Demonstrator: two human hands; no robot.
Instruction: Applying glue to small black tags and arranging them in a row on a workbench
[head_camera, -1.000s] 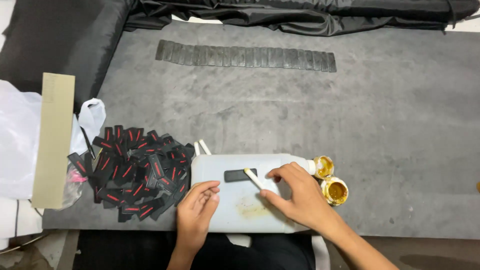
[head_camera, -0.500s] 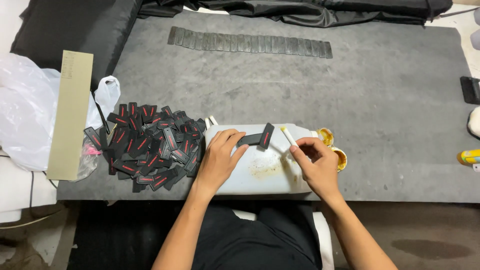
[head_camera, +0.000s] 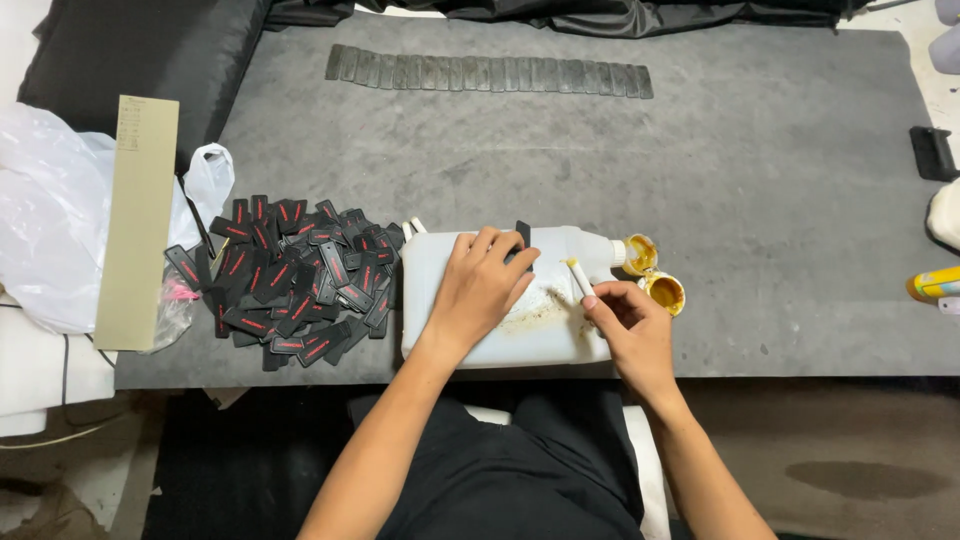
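Black tab (head_camera: 522, 236) now sits pinched in my left hand (head_camera: 480, 285) at the jug's (head_camera: 520, 340) far edge, lifted off its face, while my right hand (head_camera: 630, 325) grips the applicator stick (head_camera: 579, 277) beside the glue pots (head_camera: 655, 280).

Open grey mat (head_camera: 760, 180) ahead, tag pile (head_camera: 290, 280) crowding left

Left hand (head_camera: 480, 290) pins a black tab (head_camera: 522, 236) on the white jug (head_camera: 500, 335) — right hand (head_camera: 630, 330) holds a small stick (head_camera: 579, 277).
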